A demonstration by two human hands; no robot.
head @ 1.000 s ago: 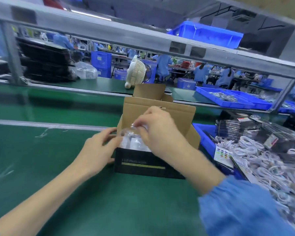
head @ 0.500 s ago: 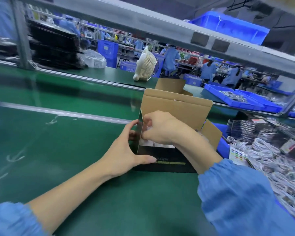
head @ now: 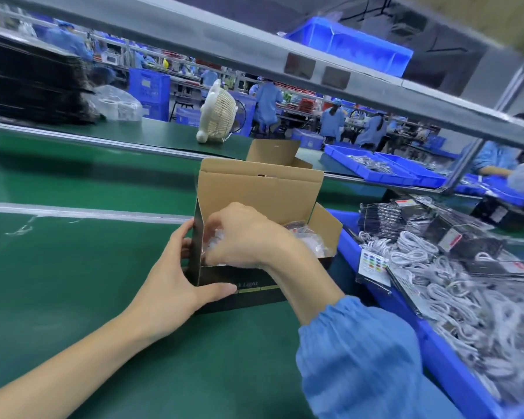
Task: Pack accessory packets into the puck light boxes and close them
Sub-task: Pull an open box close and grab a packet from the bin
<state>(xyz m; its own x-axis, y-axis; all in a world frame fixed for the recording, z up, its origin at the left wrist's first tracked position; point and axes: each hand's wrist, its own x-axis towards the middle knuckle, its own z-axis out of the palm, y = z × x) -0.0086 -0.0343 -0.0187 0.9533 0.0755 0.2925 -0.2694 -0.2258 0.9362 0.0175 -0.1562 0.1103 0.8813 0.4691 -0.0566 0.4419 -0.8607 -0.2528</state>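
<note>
A black puck light box with a brown cardboard inside stands open on the green belt, its lid raised at the back. My left hand grips the box's left front corner, thumb along the front face. Inside the box's left end, my right hand has its fingers curled around a clear plastic accessory packet. More clear-wrapped contents show at the right end of the box.
A blue bin at the right holds several white cable coils and black packets. A second open cardboard box stands behind the first. A cream desk fan sits beyond the belt. A metal shelf rail runs overhead.
My right hand has pushed the packet deeper into the box's left end. My left hand moved from the side to gripping the front left corner. The view shifted slightly.
</note>
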